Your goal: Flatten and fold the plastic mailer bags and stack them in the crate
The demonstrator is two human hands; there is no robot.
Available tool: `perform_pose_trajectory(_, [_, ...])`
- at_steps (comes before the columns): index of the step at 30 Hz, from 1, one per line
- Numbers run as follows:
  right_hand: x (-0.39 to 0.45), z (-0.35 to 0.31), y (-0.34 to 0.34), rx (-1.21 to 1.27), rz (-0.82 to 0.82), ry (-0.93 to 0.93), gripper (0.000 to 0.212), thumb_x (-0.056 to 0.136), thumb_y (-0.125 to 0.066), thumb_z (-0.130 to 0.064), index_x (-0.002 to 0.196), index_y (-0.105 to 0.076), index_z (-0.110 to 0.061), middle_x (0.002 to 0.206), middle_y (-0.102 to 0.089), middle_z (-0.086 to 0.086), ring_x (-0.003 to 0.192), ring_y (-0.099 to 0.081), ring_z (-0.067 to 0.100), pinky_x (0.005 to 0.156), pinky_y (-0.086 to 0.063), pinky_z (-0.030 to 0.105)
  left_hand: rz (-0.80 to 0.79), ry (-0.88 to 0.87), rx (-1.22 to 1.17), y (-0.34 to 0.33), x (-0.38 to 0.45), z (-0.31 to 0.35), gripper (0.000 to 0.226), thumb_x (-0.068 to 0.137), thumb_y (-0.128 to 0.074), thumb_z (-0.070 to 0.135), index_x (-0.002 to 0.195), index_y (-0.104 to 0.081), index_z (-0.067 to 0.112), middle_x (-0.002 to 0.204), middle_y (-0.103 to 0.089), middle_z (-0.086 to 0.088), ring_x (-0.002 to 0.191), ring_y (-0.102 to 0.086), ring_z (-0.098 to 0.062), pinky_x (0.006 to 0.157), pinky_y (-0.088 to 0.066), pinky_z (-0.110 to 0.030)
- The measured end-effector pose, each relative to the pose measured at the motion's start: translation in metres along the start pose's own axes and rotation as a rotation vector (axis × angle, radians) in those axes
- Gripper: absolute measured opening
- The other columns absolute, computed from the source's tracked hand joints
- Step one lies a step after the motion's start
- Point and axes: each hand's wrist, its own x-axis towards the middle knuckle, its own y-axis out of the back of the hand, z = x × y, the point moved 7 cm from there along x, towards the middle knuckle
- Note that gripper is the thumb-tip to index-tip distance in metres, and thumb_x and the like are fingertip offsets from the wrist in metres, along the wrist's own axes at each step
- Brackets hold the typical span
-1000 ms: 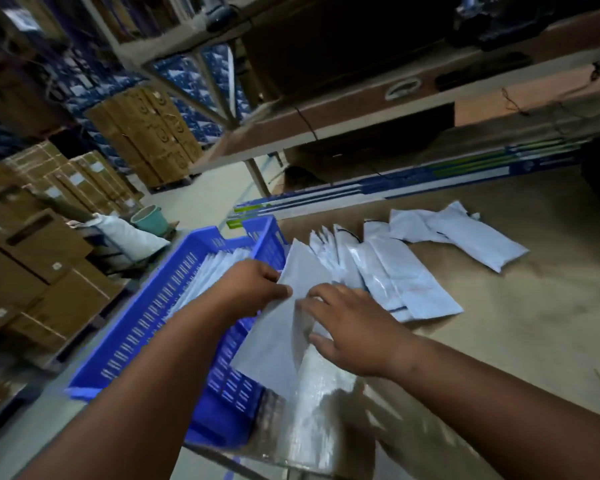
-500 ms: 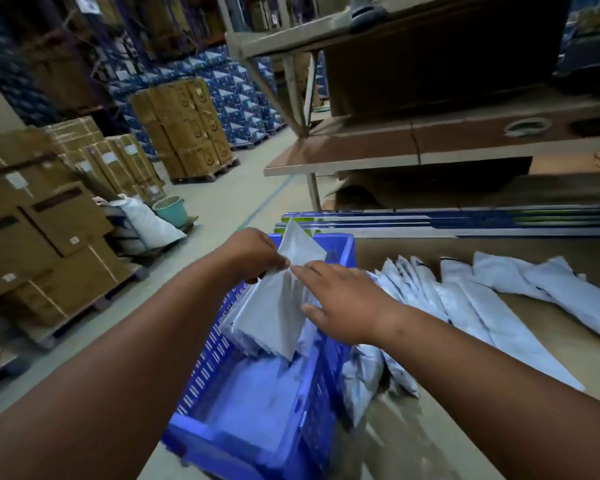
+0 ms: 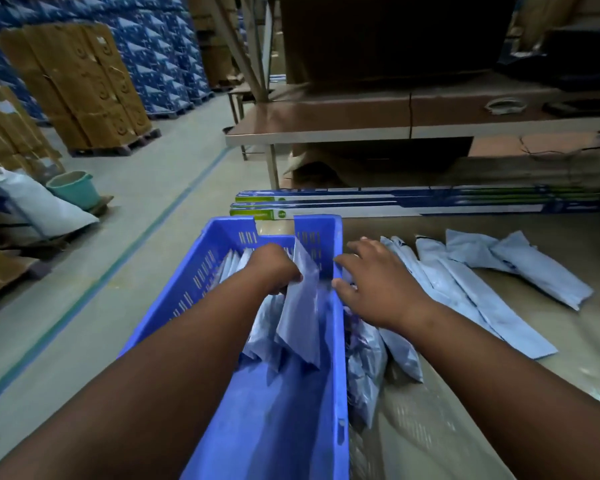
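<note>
Left hand [image 3: 274, 270] grips folded mailer bag [image 3: 300, 306], now lowered inside blue crate [image 3: 222, 271] beside stacked bags. Right hand [image 3: 378, 289], fingers spread, has released bag, hovers over crate's right rim. Unfolded bags [image 3: 482, 296] wait on table [image 3: 499, 410], right.

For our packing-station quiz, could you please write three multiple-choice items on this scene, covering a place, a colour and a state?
1. Where is the folded mailer bag in the left hand's grip?
A. inside the crate
B. on the shelf
C. on the floor

2. What colour is the crate?
A. red
B. blue
C. green

3. How is the right hand?
A. fist round a bag
B. open, fingers spread
C. out of view

Key: 1 A, the bag hangs between the crate walls; 2 B, its slotted walls are blue; 3 B, it holds nothing.
</note>
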Motion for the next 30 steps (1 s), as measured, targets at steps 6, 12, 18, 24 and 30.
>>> perform_pose_trajectory(6, [-0.007, -0.001, 0.0, 0.073, -0.033, -0.115, 0.05, 0.1, -0.056, -0.054, 0.142, -0.057, -0.027, 0.152, -0.046, 0.003, 0.144, -0.037, 0.029, 0.115, -0.038, 0.045, 0.117, -0.131, 0.361, -0.024, 0.021, 0.0, 0.023, 0.084, -0.067, 0.032, 0.101, -0.073, 0.019, 0.111, -0.075, -0.001, 0.104, -0.071, -0.022, 0.087, -0.054, -0.031])
perform_pose_trajectory(12, [-0.003, -0.019, -0.006, 0.107, -0.085, -0.117, 0.06, 0.094, -0.059, -0.059, 0.146, -0.052, -0.029, 0.155, -0.04, 0.003, 0.144, -0.039, 0.029, 0.113, -0.043, 0.047, 0.146, -0.735, 0.851, -0.082, -0.023, 0.04, 0.046, 0.097, -0.058, 0.047, 0.138, -0.061, 0.026, 0.139, -0.056, -0.005, 0.134, -0.05, -0.031, 0.108, -0.043, -0.046])
perform_pose_trajectory(18, [-0.007, -0.031, -0.022, 0.021, -0.25, -0.142, 0.061, 0.09, -0.06, -0.056, 0.144, -0.051, -0.031, 0.175, -0.004, 0.004, 0.158, -0.018, 0.027, 0.113, -0.043, 0.049, -0.155, -0.619, 1.164, -0.147, 0.006, 0.004, 0.088, 0.096, -0.038, 0.077, 0.168, -0.022, 0.03, 0.175, -0.018, -0.006, 0.163, -0.005, -0.033, 0.123, 0.006, -0.071])
perform_pose_trajectory(24, [-0.007, -0.031, -0.024, 0.013, -0.285, -0.159, 0.06, 0.092, -0.058, -0.049, 0.148, -0.047, -0.027, 0.176, 0.01, -0.001, 0.159, -0.018, 0.027, 0.114, -0.042, 0.046, -0.144, -0.556, 1.468, -0.122, 0.02, -0.014, 0.099, 0.09, -0.039, 0.088, 0.168, -0.023, 0.029, 0.175, -0.02, -0.004, 0.163, -0.008, -0.034, 0.124, 0.003, -0.07])
perform_pose_trajectory(30, [-0.006, -0.029, -0.023, 0.024, -0.288, -0.145, 0.062, 0.091, -0.058, -0.051, 0.148, -0.047, -0.028, 0.176, 0.01, -0.003, 0.157, -0.022, 0.026, 0.111, -0.045, 0.046, -0.189, -0.564, 1.413, -0.112, 0.013, -0.011, 0.091, 0.095, -0.04, 0.082, 0.168, -0.024, 0.03, 0.175, -0.021, -0.003, 0.163, -0.007, -0.031, 0.126, 0.005, -0.067])
